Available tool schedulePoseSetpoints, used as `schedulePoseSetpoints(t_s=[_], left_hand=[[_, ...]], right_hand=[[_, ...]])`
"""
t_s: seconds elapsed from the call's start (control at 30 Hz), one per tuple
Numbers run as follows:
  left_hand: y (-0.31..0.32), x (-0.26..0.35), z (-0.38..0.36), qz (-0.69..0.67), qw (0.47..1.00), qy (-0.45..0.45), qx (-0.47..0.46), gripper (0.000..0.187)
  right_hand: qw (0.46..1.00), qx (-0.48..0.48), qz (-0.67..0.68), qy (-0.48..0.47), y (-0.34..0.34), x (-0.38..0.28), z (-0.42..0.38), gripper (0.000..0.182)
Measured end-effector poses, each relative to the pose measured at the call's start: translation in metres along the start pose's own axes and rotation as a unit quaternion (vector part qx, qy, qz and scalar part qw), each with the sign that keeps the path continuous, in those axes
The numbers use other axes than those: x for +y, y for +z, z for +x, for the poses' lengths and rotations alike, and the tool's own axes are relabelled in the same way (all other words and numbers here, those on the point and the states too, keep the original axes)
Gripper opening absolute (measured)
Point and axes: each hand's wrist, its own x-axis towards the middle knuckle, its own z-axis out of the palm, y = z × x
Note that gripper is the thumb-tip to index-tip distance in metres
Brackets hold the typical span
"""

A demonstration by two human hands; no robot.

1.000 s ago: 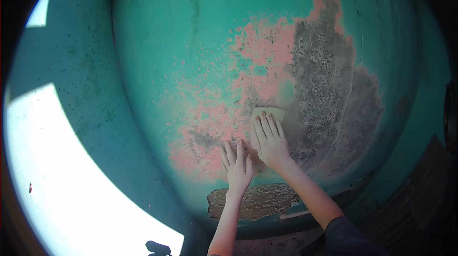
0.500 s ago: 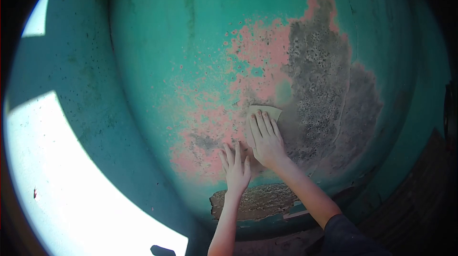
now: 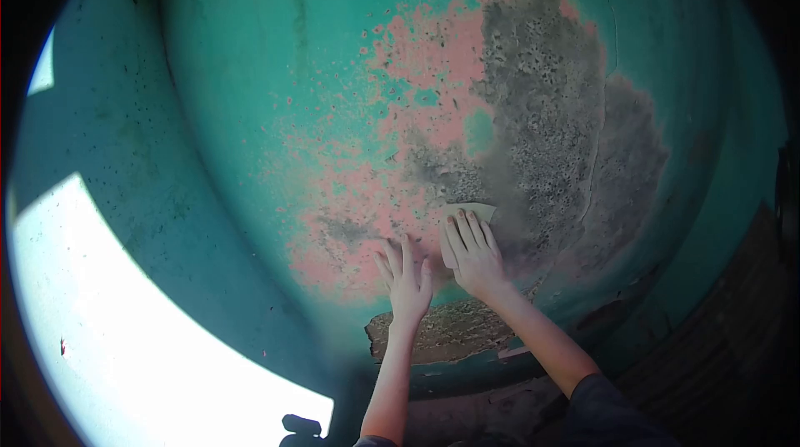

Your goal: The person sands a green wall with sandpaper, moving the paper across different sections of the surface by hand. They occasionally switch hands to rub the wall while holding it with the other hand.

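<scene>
My right hand (image 3: 477, 259) presses a pale sheet (image 3: 468, 209), which looks like sandpaper, flat against a green painted surface (image 3: 242, 114). The sheet's top edge and left side show past the fingers. Beside it on the left, my left hand (image 3: 406, 284) rests on the surface with its fingers spread and nothing held. Around both hands lies a worn patch, pink (image 3: 433, 47) on the left and rough grey (image 3: 542, 122) on the right.
Below the hands runs a strip of rough, flaking brown material (image 3: 467, 332). A thin crack (image 3: 593, 168) crosses the grey area. At the left, bright sunlight falls on another green panel (image 3: 150, 155). Dark planks (image 3: 717, 322) show at the lower right.
The view has shifted, so the patch sits higher and further left. My right hand and the sheet have moved down the surface, uncovering a dark grey spot above them. My left hand stays spread.
</scene>
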Motion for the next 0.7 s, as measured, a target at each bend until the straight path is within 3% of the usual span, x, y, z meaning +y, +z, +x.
schedulePoseSetpoints(t_s=[0.07, 0.17, 0.27, 0.33, 0.4, 0.57, 0.63, 0.7], left_hand=[[0.007, 0.004, -0.005, -0.011, 1.0, -0.008, -0.004, 0.067], [0.023, 0.01, -0.016, -0.016, 1.0, -0.01, -0.008, 0.068], [0.03, 0.012, -0.027, -0.001, 0.999, 0.004, -0.034, 0.07], [0.036, 0.016, -0.026, 0.008, 0.999, 0.015, -0.049, 0.07], [0.042, 0.021, -0.026, -0.014, 0.999, 0.022, -0.022, 0.071], [0.054, 0.06, -0.019, -0.006, 0.999, 0.025, -0.042, 0.072], [0.063, 0.07, -0.02, -0.008, 0.998, 0.026, -0.05, 0.072], [0.071, 0.078, -0.017, 0.02, 0.997, 0.047, -0.066, 0.07]], right_hand=[[0.998, 0.05, 0.028, 0.039, -0.016, 0.008, 0.023, 0.068], [0.992, 0.034, 0.056, 0.111, -0.005, 0.009, 0.001, 0.071], [0.989, -0.02, 0.057, 0.134, 0.053, 0.013, -0.08, 0.074], [0.988, -0.055, 0.052, 0.135, 0.049, 0.025, -0.084, 0.074], [0.978, 0.047, 0.067, 0.192, 0.03, 0.049, -0.06, 0.072], [0.957, 0.102, 0.088, 0.258, 0.038, 0.062, -0.075, 0.071], [0.977, -0.037, 0.091, 0.191, 0.052, 0.053, -0.109, 0.072], [0.976, -0.028, 0.093, 0.195, 0.051, 0.073, -0.107, 0.073]])
